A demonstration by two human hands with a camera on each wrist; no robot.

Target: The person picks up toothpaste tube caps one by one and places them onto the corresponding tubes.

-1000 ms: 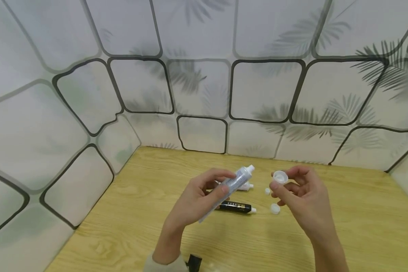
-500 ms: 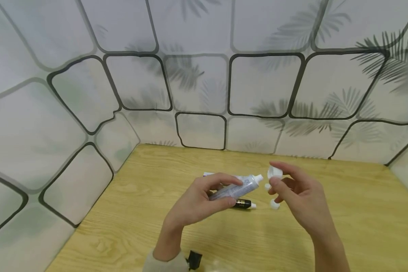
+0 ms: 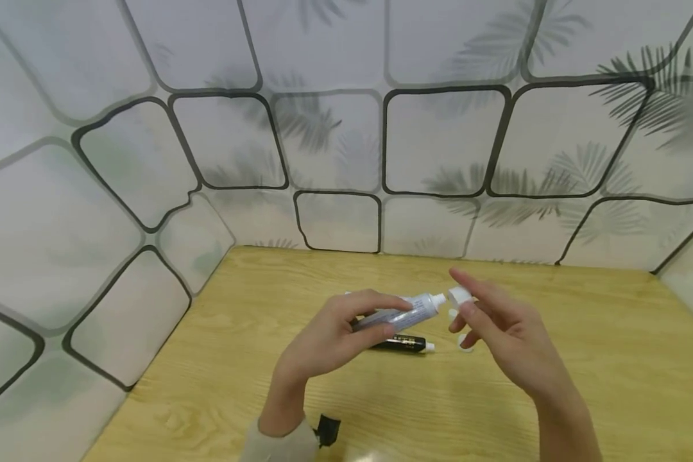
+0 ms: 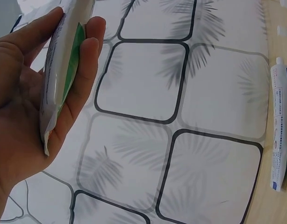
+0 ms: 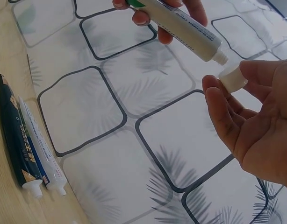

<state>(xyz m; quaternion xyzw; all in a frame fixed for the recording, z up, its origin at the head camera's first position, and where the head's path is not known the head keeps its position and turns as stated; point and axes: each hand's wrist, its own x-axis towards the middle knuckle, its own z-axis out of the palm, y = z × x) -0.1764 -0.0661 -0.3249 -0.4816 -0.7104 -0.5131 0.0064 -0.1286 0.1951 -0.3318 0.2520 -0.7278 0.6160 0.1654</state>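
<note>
My left hand (image 3: pixel 337 337) holds a toothpaste tube (image 3: pixel 412 313) tilted up to the right, its bare white nozzle (image 3: pixel 438 299) pointing at my right hand (image 3: pixel 511 327). Between thumb and fingertips, the right hand pinches a white cap (image 3: pixel 459 296) right at the nozzle's tip. In the right wrist view, a small gap shows between the nozzle (image 5: pixel 220 58) and the cap (image 5: pixel 233 80). The left wrist view shows the tube (image 4: pixel 64 70) lying along the fingers, with a green patch on its side.
A black tube (image 3: pixel 401 344) lies uncapped on the wooden table (image 3: pixel 208 385) below the hands. Beside it lies a white tube (image 5: pixel 43 144). Two white caps, one of them this cap (image 3: pixel 465 343), lie partly behind the right hand. A patterned wall (image 3: pixel 341 221) stands behind.
The left hand has lowered the tube to a flatter angle and shifted it right. The right hand has turned the cap's opening toward the nozzle and brought it closer.
</note>
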